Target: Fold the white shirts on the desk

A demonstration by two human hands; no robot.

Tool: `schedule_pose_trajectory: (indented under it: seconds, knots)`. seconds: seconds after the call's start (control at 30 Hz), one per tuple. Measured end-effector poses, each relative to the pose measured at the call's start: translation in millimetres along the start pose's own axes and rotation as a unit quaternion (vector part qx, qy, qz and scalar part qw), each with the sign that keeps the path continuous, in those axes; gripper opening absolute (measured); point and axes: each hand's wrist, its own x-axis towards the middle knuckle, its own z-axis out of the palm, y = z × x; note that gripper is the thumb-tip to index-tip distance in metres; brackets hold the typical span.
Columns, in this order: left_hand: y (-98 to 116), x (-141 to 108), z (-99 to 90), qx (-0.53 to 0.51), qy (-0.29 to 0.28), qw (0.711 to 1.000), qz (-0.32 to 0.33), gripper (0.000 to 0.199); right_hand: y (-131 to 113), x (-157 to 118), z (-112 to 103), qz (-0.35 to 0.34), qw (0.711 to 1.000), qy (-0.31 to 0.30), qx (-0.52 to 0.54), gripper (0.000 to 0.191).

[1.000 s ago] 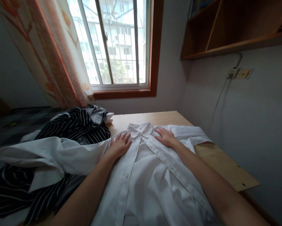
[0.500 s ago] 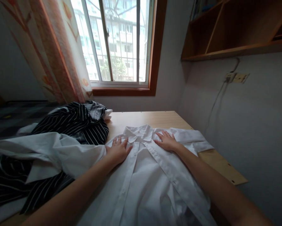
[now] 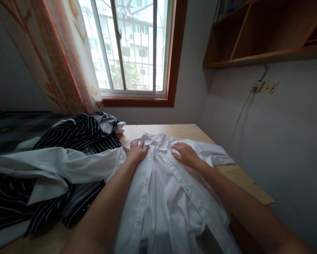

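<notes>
A white button-up shirt [image 3: 137, 190] lies face up, collar away from me, its front unbuttoned and its lower part wrinkled. My left hand [image 3: 136, 151] rests on the left shoulder area beside the collar, fingers spread. On the other side, my right hand [image 3: 186, 154] is at the right chest near the collar, fingers bent but apart, with nothing visibly gripped. One sleeve stretches left over the striped clothes; the other extends right along the table. Near me the hem runs out of view.
Black-and-white striped clothes [image 3: 79, 132] are heaped on the left. The wooden tabletop [image 3: 171, 129] shows behind the shirt and at its right edge. A curtained window [image 3: 132, 53] is ahead. Wooden shelves [image 3: 253, 38] hang at upper right, above a wall socket [image 3: 264, 87] with a cord.
The shirt's collar and body have shifted away from me. My left hand has moved forward and slightly right; my right hand has moved slightly left, its fingers now more bent.
</notes>
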Motion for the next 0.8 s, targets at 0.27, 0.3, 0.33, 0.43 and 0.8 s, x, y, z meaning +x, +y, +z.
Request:
schedule_pose_trajectory:
  seconds: [0.27,0.3,0.33,0.43,0.8]
  knots:
    - [13,-17,-9.2,-0.007,0.108,0.993,0.052,0.052,-45,-65,22,0.015,0.984,-0.165,0.06,0.069]
    - [17,-27,-12.6,-0.006,0.127,0.988,0.091,0.051,-43,-60,24,0.025,0.984,-0.168,0.061,0.069]
    - [21,-40,-16.4,-0.01,0.137,0.981,0.137,0.05,-40,-54,25,0.032,0.983,-0.169,0.064,0.07]
    - [37,-90,-27.5,-0.062,0.103,0.957,0.263,0.033,-20,-28,18,0.011,0.977,-0.187,0.101,0.069]
    - [63,-215,-9.6,-0.12,-0.08,0.879,0.454,0.065,71,19,20,0.106,0.989,-0.105,-0.002,0.06]
